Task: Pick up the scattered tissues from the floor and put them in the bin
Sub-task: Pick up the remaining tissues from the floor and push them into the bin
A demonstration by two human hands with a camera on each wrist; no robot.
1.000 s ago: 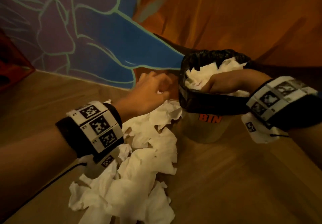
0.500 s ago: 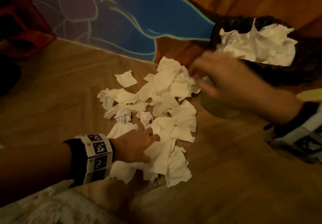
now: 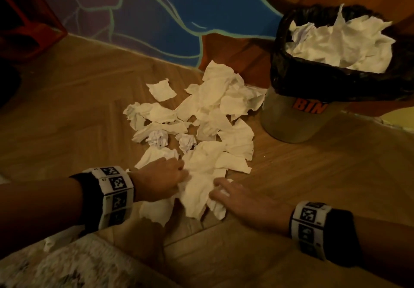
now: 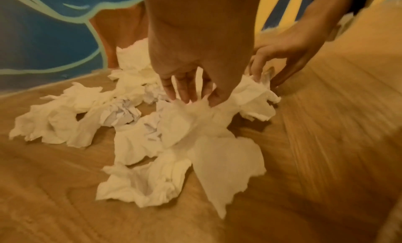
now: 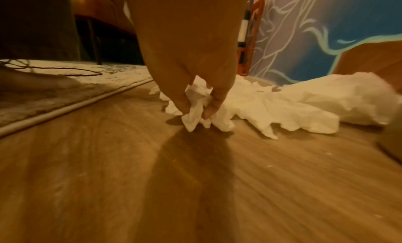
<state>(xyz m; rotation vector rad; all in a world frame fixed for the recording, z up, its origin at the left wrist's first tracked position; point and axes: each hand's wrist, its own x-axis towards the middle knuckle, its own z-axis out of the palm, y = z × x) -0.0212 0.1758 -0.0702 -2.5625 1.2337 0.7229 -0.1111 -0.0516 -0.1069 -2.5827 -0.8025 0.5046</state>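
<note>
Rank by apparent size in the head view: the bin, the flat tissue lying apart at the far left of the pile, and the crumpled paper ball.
1. bin
2. flat tissue
3. crumpled paper ball

The bin stands farther away yet looks largest.

Tissues [image 3: 208,117]: thin white paper, matt, crumpled, torn-edged. Floor [image 3: 291,198]: wood-grain planks, smooth, low sheen. Bin [image 3: 291,126]: grey body, smooth, matt, orange lettering; liner [image 3: 313,79]: black plastic film, wrinkled, faintly glossy. Rug [image 3: 67,263]: pale woven pile, rough. Wall [image 3: 156,14]: painted, matt.
</note>
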